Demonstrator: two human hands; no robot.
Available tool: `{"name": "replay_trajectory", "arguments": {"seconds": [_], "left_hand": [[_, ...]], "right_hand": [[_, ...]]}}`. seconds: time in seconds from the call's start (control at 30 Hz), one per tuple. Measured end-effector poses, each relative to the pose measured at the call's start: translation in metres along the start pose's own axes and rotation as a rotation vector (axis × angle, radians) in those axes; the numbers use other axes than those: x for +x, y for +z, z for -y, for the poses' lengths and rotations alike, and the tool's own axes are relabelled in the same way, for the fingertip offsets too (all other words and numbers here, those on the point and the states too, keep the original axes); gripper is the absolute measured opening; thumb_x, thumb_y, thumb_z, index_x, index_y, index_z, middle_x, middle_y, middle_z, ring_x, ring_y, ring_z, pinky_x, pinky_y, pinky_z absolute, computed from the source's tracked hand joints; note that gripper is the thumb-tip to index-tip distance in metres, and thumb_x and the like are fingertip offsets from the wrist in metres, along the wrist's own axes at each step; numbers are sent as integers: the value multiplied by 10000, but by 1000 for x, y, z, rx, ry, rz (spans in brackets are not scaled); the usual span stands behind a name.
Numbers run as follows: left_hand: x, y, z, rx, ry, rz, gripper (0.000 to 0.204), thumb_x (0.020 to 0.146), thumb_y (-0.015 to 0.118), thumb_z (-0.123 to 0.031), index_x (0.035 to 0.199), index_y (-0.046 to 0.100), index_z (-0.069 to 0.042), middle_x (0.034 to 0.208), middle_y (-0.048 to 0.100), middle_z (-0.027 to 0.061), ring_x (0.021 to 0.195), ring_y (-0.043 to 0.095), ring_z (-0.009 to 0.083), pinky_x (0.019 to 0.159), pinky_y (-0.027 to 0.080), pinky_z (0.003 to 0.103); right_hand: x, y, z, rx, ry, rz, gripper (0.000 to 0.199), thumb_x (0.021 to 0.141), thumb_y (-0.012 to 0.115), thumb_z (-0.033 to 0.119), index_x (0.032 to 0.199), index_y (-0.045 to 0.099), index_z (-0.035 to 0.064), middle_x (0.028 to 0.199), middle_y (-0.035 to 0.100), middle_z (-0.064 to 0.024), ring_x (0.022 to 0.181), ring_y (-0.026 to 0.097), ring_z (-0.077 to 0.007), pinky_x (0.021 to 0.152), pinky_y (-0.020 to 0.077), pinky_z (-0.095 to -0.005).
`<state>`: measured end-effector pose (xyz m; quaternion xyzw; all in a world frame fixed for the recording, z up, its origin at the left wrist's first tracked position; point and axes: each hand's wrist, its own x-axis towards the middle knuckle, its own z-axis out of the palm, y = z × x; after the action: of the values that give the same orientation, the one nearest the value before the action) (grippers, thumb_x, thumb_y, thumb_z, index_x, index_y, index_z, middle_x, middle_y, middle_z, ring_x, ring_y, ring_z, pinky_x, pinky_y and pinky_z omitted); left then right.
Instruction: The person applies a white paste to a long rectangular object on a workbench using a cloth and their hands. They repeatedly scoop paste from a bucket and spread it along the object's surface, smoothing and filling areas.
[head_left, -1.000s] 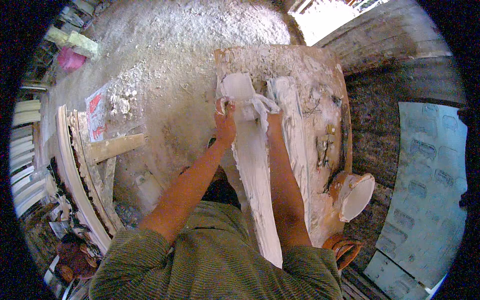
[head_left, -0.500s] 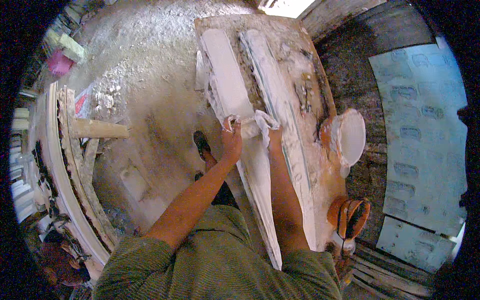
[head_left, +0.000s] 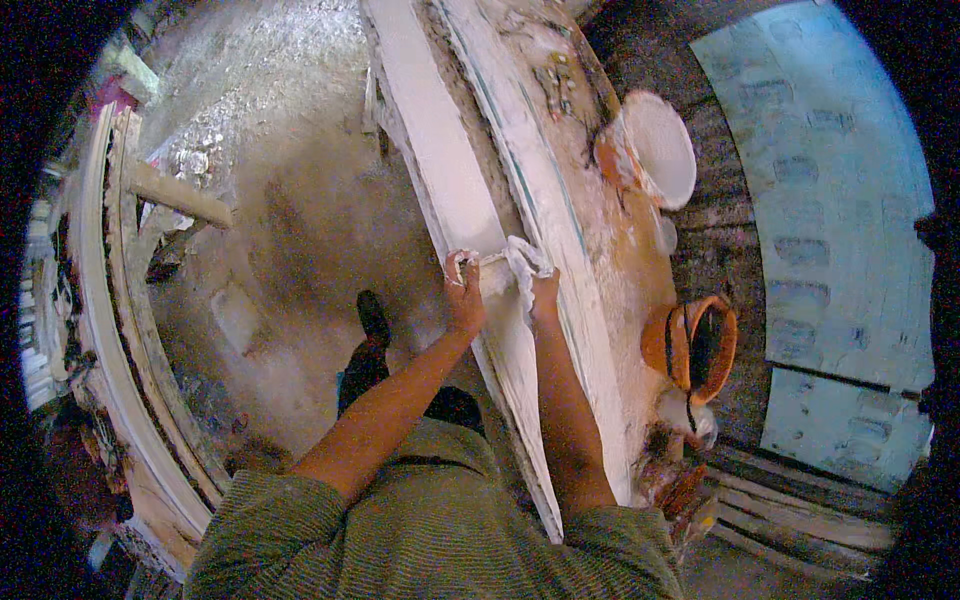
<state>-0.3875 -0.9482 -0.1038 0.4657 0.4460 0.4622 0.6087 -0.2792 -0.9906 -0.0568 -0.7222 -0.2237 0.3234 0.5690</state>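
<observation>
A long, smooth white strip [head_left: 445, 130], plaster-like, runs along the bench. My left hand [head_left: 463, 290] is at its left edge, fingers curled and smeared white. My right hand [head_left: 544, 295] is closed at the right edge. Between them a white-coated flat piece [head_left: 493, 261] spans the strip, gripped at both ends; its exact kind is hidden under the coating. A wet white lump [head_left: 525, 262] clings at the right-hand end. Beside it lies a second white strip [head_left: 515, 130] with a thin greenish line along it.
On the bench's right side stand a white-lined bucket [head_left: 660, 150] and an orange bucket [head_left: 700, 345]. Pale-blue sheets [head_left: 810, 170] cover the right wall. A long wooden frame [head_left: 125, 330] with a protruding beam [head_left: 180, 195] stands left, across the dusty floor [head_left: 290, 210].
My body and both hands have moved back along the bench, drawing the flat piece nearer along the strip. My foot has stepped back. The buckets now appear farther ahead.
</observation>
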Motion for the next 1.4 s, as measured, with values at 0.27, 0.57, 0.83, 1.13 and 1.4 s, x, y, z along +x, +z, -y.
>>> {"name": "replay_trajectory", "arguments": {"seconds": [0.27, 0.57, 0.83, 1.13, 1.4], "left_hand": [[-181, 1, 18, -44, 4, -25, 230, 1013, 514, -218, 1165, 519, -45, 1015, 617, 115, 952, 573, 233, 897, 449, 357], [-399, -4, 15, 242, -6, -22, 300, 1009, 522, -236, 1223, 507, -27, 1126, 589, 132, 1049, 549, 243, 952, 421, 375], [-587, -2, 54, 229, -13, -15, 373, 1017, 515, -252, 1257, 475, 31, 1158, 578, 180, 1065, 545, 261, 958, 421, 368], [-761, 10, 108, 46, -56, 116, 311, 1025, 475, -181, 1248, 449, 35, 1134, 556, 190, 1039, 557, 269, 933, 445, 372], [-948, 14, 147, -141, -143, 98, 319, 1012, 488, -163, 1262, 428, 26, 1157, 520, 164, 1071, 521, 252, 959, 431, 366]], "right_hand": [[-137, -99, -58, 221, -62, 80, 323, 875, 694, 75, 1182, 663, -22, 1124, 688, -80, 981, 647, -155, 891, 508, -278], [-302, -222, -110, -116, -35, 22, 336, 879, 693, 144, 1173, 672, -17, 1127, 698, -72, 984, 644, -139, 883, 508, -280], [-459, -324, -165, -84, -107, -12, 307, 890, 676, 145, 1171, 686, 21, 1144, 694, -72, 995, 636, -148, 880, 502, -274], [-591, -435, -216, -268, -76, -43, 332, 882, 691, 153, 1177, 679, 2, 1139, 696, -71, 993, 635, -141, 870, 507, -276], [-739, -536, -269, -150, 13, -82, 326, 886, 691, 180, 1172, 685, 23, 1151, 685, -74, 1033, 627, -161, 922, 481, -291]]}}
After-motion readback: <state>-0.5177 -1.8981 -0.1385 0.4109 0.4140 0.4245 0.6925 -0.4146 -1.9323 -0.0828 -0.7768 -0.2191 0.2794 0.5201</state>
